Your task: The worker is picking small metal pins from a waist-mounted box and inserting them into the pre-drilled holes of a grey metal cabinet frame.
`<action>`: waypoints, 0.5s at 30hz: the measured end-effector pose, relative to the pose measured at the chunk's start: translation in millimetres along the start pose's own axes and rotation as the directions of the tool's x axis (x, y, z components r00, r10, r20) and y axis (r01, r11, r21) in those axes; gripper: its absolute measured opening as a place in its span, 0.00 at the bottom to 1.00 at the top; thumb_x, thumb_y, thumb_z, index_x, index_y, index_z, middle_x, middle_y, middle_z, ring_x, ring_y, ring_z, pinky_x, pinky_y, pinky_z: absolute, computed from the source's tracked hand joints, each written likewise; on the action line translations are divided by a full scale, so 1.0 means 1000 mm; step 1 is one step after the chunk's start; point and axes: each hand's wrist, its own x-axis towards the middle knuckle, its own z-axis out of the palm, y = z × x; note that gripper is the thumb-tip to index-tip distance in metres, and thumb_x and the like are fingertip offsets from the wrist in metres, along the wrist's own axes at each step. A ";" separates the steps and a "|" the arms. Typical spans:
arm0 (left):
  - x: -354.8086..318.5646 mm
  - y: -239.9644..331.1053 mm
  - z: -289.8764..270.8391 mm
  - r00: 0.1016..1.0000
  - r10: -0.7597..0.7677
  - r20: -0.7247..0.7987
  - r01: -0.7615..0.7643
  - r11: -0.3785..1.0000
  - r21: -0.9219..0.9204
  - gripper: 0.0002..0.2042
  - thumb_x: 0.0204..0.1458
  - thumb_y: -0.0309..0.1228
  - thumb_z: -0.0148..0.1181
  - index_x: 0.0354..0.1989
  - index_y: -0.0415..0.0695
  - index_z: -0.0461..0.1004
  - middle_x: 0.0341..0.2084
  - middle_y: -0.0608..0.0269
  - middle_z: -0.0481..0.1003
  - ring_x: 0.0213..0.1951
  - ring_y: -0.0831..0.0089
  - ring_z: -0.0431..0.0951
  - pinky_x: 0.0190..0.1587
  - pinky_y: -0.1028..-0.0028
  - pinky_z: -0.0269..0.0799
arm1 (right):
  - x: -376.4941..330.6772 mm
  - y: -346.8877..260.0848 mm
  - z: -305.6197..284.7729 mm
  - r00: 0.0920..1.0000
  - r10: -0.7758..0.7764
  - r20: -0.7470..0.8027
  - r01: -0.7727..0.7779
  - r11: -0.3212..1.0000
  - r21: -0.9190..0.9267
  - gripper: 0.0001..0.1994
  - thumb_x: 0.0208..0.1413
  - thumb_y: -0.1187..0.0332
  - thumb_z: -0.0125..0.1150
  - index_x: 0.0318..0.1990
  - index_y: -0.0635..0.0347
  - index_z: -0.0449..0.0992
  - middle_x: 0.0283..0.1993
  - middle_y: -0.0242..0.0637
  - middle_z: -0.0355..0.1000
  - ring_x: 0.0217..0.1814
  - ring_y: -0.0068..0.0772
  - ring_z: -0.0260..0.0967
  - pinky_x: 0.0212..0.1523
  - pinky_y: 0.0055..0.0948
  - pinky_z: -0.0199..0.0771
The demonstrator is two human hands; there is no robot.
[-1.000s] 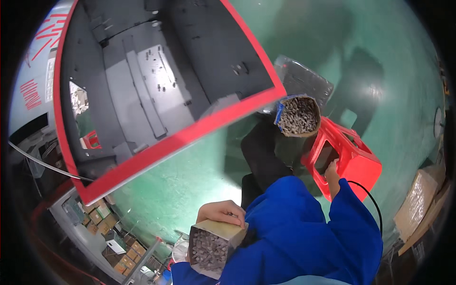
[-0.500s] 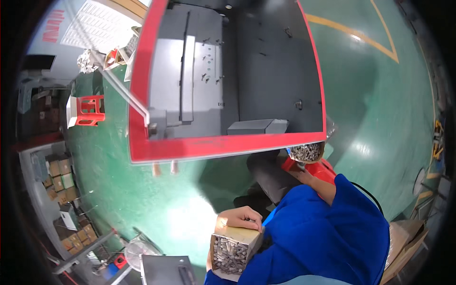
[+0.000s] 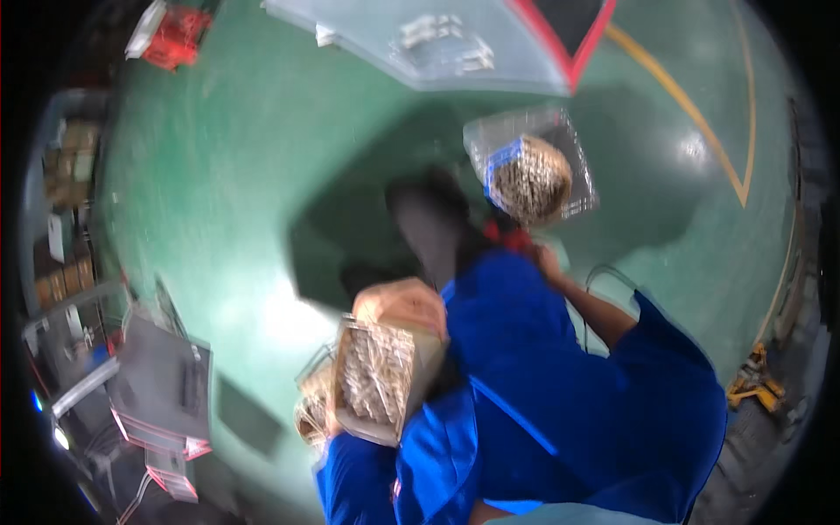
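My left hand (image 3: 401, 306) is wrapped round the far side of an open cardboard box (image 3: 424, 381), with its forearm curling round the box's left side. The box is filled with small greyish metal pieces (image 3: 376, 372) and rests close against my blue garment. Reaching out to the right, my right hand (image 3: 548, 262) is beside a red object (image 3: 512, 236), which is blurred and partly hidden by blue cloth. Its fingers are smeared, so I cannot tell whether it grips anything. Just beyond it stands another open container (image 3: 529, 179) of similar pieces, with clear plastic (image 3: 577, 162) around it.
A grey machine housing with a red edge (image 3: 573, 70) juts in from the top. Behind the box is another container (image 3: 311, 407). A dark grey cabinet (image 3: 162, 367) stands at the left, a red stool (image 3: 175, 37) at the top left, and a yellow pallet jack (image 3: 757, 381) at the far right.
The view has swung, so the red-framed housing has slid up and mostly out of sight. The box stays in my left arm, and the second container now shows fully.
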 end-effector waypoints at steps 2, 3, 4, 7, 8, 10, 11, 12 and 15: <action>0.000 -0.016 0.011 0.998 -0.069 -0.009 0.064 0.958 -0.279 0.08 0.54 0.25 0.53 0.30 0.34 0.77 0.28 0.58 0.75 0.35 0.74 0.74 0.36 0.76 0.66 | 0.004 -0.016 -0.019 0.893 0.412 -0.180 -0.252 0.791 0.558 0.14 0.57 0.66 0.50 0.28 0.70 0.74 0.23 0.39 0.73 0.27 0.36 0.72 0.35 0.33 0.72; -0.001 -0.016 0.014 0.997 -0.060 -0.055 0.044 0.965 -0.259 0.08 0.53 0.25 0.53 0.29 0.34 0.76 0.27 0.59 0.75 0.34 0.74 0.73 0.35 0.77 0.66 | 0.014 -0.016 -0.037 0.837 0.524 -0.158 -0.289 0.669 0.684 0.13 0.57 0.66 0.51 0.28 0.69 0.74 0.26 0.38 0.74 0.29 0.29 0.71 0.36 0.31 0.72; 0.001 -0.016 0.020 0.995 -0.056 -0.080 0.038 0.975 -0.217 0.09 0.53 0.26 0.53 0.29 0.33 0.76 0.27 0.59 0.74 0.34 0.75 0.73 0.35 0.77 0.65 | 0.017 -0.020 -0.053 0.828 0.519 -0.212 -0.218 0.647 0.731 0.13 0.57 0.66 0.51 0.28 0.69 0.74 0.26 0.38 0.73 0.29 0.28 0.71 0.35 0.30 0.71; 0.014 -0.017 0.033 0.986 0.074 -0.151 -0.076 0.997 -0.005 0.09 0.53 0.28 0.54 0.26 0.36 0.76 0.23 0.63 0.74 0.29 0.78 0.72 0.30 0.77 0.64 | 0.039 -0.061 -0.120 0.865 0.333 -0.376 0.048 0.690 0.722 0.14 0.57 0.64 0.51 0.28 0.68 0.75 0.26 0.37 0.73 0.30 0.27 0.71 0.34 0.27 0.70; 0.015 -0.021 0.042 0.979 0.114 -0.166 -0.102 0.992 0.079 0.09 0.53 0.28 0.54 0.25 0.37 0.76 0.22 0.64 0.73 0.28 0.78 0.72 0.30 0.77 0.64 | 0.049 -0.097 -0.145 0.898 0.158 -0.411 0.164 0.746 0.645 0.15 0.57 0.63 0.51 0.29 0.68 0.75 0.26 0.37 0.74 0.31 0.27 0.72 0.34 0.25 0.70; 0.028 -0.001 0.048 0.978 0.037 -0.206 -0.039 0.999 -0.003 0.07 0.52 0.29 0.55 0.25 0.40 0.76 0.21 0.67 0.74 0.26 0.82 0.72 0.29 0.80 0.65 | 0.069 -0.172 -0.179 0.956 -0.042 -0.291 0.264 0.559 0.786 0.16 0.57 0.61 0.52 0.33 0.68 0.76 0.27 0.36 0.74 0.31 0.26 0.72 0.32 0.24 0.70; 0.033 0.006 0.058 0.972 -0.007 -0.236 -0.009 0.998 -0.065 0.07 0.52 0.29 0.55 0.25 0.42 0.76 0.21 0.69 0.75 0.25 0.84 0.72 0.29 0.81 0.66 | 0.068 -0.217 -0.190 0.960 -0.247 -0.131 0.241 0.493 0.836 0.16 0.57 0.60 0.52 0.36 0.67 0.76 0.28 0.37 0.74 0.32 0.26 0.72 0.31 0.24 0.70; 0.037 0.012 0.054 0.975 -0.028 -0.222 0.014 0.998 -0.068 0.07 0.52 0.29 0.56 0.26 0.41 0.76 0.21 0.69 0.75 0.25 0.84 0.72 0.29 0.81 0.66 | 0.063 -0.261 -0.203 0.899 -0.437 -0.007 0.221 0.441 0.870 0.16 0.56 0.60 0.52 0.38 0.67 0.75 0.29 0.37 0.74 0.32 0.25 0.72 0.30 0.25 0.70; 0.031 -0.003 0.073 0.961 -0.021 -0.276 0.003 0.998 -0.065 0.07 0.52 0.30 0.56 0.28 0.41 0.76 0.22 0.68 0.74 0.26 0.84 0.71 0.29 0.81 0.66 | 0.051 -0.360 -0.196 0.573 -0.654 0.494 0.252 0.714 0.654 0.18 0.51 0.60 0.55 0.44 0.65 0.73 0.28 0.41 0.75 0.30 0.27 0.72 0.29 0.24 0.71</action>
